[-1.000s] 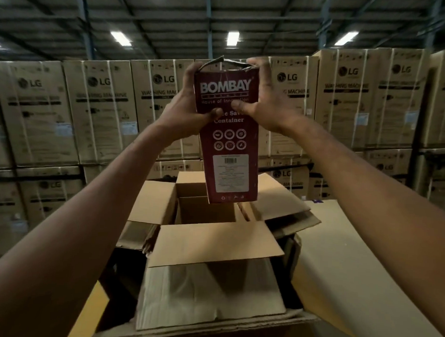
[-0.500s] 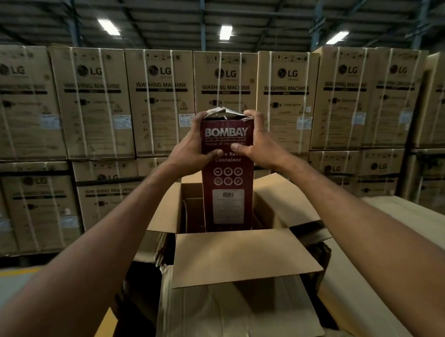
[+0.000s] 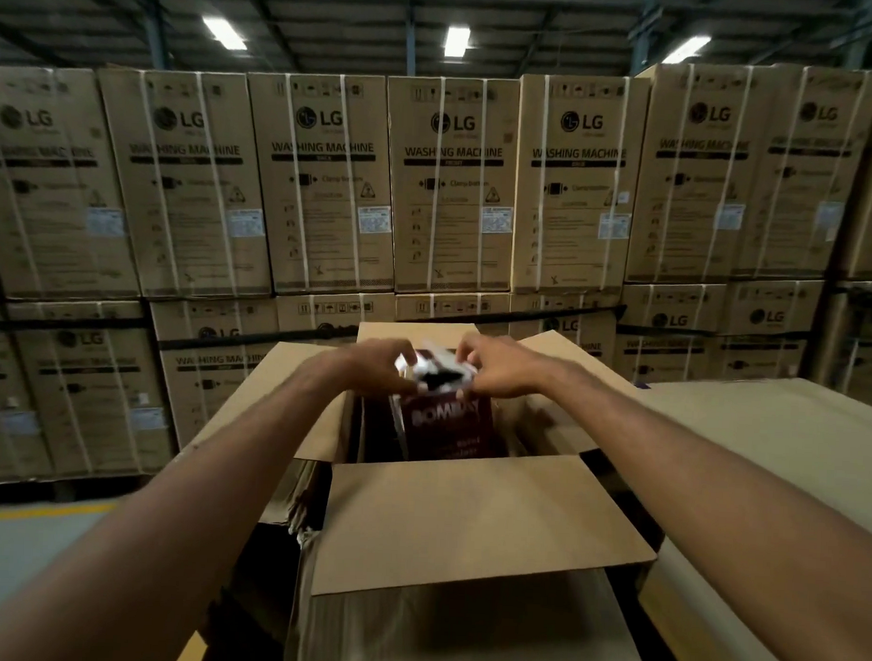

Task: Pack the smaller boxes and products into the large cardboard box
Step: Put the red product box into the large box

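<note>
A tall maroon box marked BOMBAY stands upright inside the large cardboard box, its lower half hidden behind the near flap. My left hand and my right hand both grip the maroon box at its top, fingers curled on the loose white top flaps. The hands are blurred by motion. The large box has its four flaps spread open.
Stacked LG washing machine cartons form a wall behind the large box. A flat cardboard surface lies to the right. Torn cardboard hangs at the box's left side. Grey floor with a yellow line shows at lower left.
Both hands have lowered the maroon box from above the large box down into it. The hands shifted from its sides to its top flaps.
</note>
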Motion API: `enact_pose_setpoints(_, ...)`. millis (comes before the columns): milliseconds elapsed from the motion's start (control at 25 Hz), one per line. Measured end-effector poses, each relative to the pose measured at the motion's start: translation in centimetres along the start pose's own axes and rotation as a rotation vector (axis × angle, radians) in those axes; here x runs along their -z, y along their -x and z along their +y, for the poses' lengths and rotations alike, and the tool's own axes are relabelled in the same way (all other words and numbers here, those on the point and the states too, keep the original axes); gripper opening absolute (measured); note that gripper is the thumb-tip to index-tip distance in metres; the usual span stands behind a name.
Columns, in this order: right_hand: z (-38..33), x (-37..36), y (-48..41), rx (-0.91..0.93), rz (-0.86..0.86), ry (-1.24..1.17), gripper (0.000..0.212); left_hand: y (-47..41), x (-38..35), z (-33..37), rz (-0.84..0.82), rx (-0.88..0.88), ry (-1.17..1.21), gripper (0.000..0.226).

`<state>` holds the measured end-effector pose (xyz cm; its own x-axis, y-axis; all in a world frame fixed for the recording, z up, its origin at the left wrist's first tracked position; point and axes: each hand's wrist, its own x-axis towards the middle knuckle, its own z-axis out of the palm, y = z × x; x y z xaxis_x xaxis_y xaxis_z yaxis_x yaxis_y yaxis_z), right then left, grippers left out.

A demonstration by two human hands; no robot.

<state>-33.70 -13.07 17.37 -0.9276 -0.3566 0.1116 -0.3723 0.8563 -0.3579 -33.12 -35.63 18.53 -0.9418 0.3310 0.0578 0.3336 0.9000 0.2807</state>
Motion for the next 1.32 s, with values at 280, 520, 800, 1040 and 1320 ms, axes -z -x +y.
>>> enact_pose_setpoints(280, 0.3, -0.8, -1.5, 0.000, 0.034, 0.050, 0.046, -3.2, -2.8, -0.1, 0.056, -0.056, 0.067, 0.062)
enact_pose_setpoints(520, 1.4, -1.6, -1.6, 0.016, 0.148, -0.030, 0.040, -3.2, -2.4, -1.3, 0.186, -0.107, 0.131, 0.047)
enact_pose_setpoints(800, 1.8, -2.0, -1.6, -0.101, 0.011, -0.210, 0.035, -2.4, -2.1, -1.3, 0.116, -0.103, 0.205, 0.046)
enact_pose_setpoints(1040, 0.7, -3.4, -2.7, -0.157, 0.025, -0.068, 0.035, -2.1, -4.2, -1.2, -0.133, 0.093, -0.023, 0.129)
enact_pose_setpoints(1320, 0.0, -3.3, -2.9, -0.114, -0.023, 0.098, 0.045, -0.7, -6.2, -0.5, -0.106, 0.104, -0.621, 0.110)
